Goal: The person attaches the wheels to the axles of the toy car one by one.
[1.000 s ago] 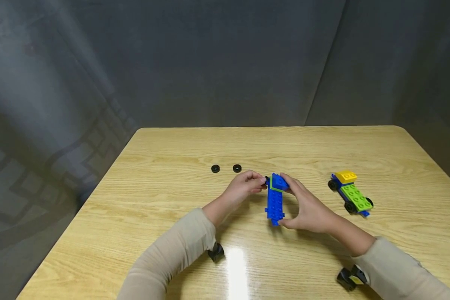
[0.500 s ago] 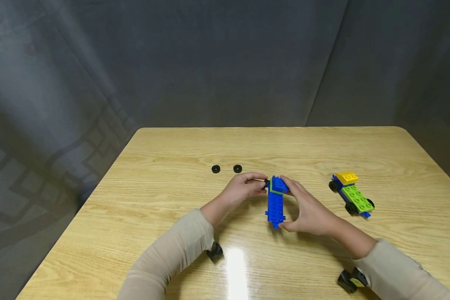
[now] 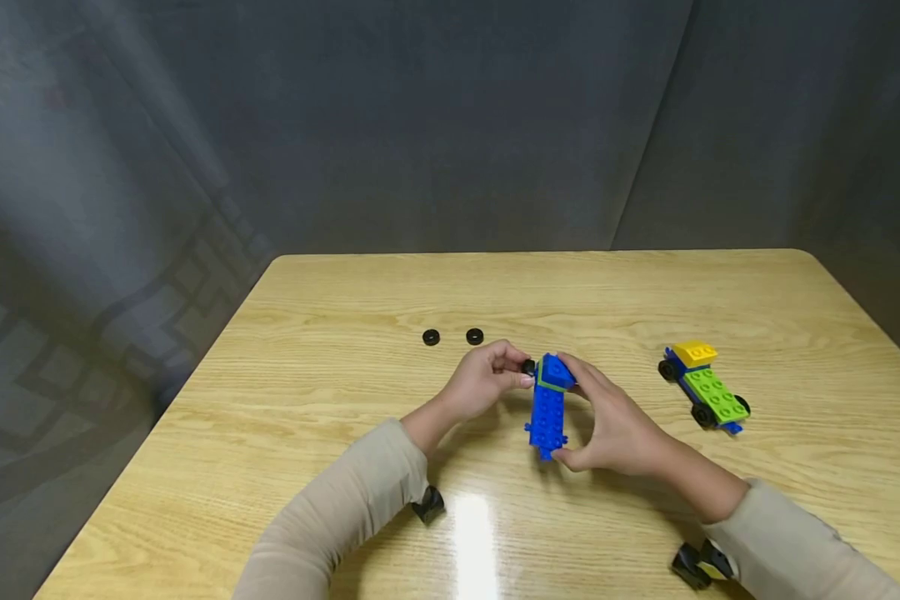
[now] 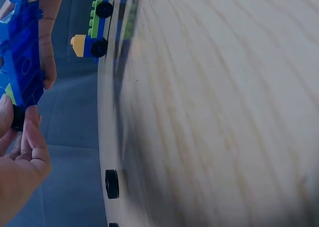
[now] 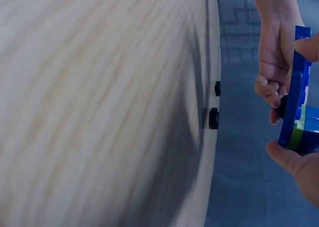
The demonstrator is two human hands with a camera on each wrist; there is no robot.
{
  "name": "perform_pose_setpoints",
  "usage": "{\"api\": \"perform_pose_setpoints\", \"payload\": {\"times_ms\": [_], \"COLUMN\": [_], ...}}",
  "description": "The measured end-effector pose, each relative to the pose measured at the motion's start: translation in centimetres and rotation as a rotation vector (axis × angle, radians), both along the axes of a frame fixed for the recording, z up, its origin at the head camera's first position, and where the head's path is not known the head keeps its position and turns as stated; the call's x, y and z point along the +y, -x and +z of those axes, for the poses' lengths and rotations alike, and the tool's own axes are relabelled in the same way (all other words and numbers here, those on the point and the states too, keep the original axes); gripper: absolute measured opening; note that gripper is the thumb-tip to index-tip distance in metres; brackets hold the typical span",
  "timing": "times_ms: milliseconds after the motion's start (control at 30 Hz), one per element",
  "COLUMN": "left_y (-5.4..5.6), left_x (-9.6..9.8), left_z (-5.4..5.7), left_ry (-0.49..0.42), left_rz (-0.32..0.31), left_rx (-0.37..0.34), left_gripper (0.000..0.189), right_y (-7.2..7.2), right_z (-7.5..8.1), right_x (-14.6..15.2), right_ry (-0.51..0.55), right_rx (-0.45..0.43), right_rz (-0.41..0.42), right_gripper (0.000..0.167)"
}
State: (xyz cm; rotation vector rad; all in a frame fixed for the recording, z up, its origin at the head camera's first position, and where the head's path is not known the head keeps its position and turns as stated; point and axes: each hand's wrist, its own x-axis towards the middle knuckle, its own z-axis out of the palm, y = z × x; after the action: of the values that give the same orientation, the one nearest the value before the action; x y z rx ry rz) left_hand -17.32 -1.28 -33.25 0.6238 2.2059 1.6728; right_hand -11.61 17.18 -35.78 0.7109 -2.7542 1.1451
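A toy car body (image 3: 548, 412) made of blue building bricks, with a thin green layer under its sloped front brick, is held over the table. My right hand (image 3: 617, 421) grips it by its ends, fingers at the sloped brick and thumb at the near end. My left hand (image 3: 482, 382) pinches a small black wheel (image 3: 528, 367) against the car's left side, beside the sloped brick. In the left wrist view the wheel (image 4: 18, 118) sits between thumb and fingertips, right at the blue body (image 4: 25, 62). Bare blue axle pegs stick out at the near end.
Two loose black wheels, a left one (image 3: 431, 337) and a right one (image 3: 475, 336), lie on the wooden table (image 3: 330, 300) beyond my left hand. To the right stands another toy car (image 3: 708, 392), green and yellow on blue, with black wheels. A grey curtain (image 3: 450, 125) hangs behind.
The left fingers have shifted on the wheel, so more of it shows beside the car. The car body has come slightly toward me, its near end swinging a little left.
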Motion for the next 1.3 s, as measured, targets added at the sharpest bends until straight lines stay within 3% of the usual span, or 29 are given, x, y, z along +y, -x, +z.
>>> {"api": "perform_pose_setpoints", "payload": {"times_ms": [100,333,500,733,1033,1300], "left_y": [0.2,1.3,1.2,0.9,-0.2,0.3], "left_x": [-0.1,0.1,0.2,0.4,0.6,1.1], "left_z": [-0.3,-2.5,-3.0,-2.8,-0.9,-1.9], "left_ry": [-0.037,-0.101,-0.133,-0.182,-0.189,-0.297], "left_rz": [-0.01,-0.019,-0.012,0.0,0.007,0.023], "left_rx": [0.0,-0.038,-0.045,-0.083,-0.075,-0.055], "left_gripper": [0.018,0.019,0.018,0.016,0.015,0.015], "right_y": [-0.1,-0.5,-0.5,-0.6,-0.6,-0.8], "right_z": [0.1,0.2,0.2,0.3,0.5,2.0], "right_x": [-0.2,-0.5,-0.6,-0.5,-0.4,-0.6], "right_ry": [-0.001,-0.016,-0.049,-0.057,-0.069,-0.124], "right_rx": [0.029,0.092,0.144,0.163,0.218,0.278], "right_rz": [0.002,0.002,0.013,0.01,0.003,-0.011], "right_gripper": [0.105,0.106,0.106,0.106,0.108,0.11]}}
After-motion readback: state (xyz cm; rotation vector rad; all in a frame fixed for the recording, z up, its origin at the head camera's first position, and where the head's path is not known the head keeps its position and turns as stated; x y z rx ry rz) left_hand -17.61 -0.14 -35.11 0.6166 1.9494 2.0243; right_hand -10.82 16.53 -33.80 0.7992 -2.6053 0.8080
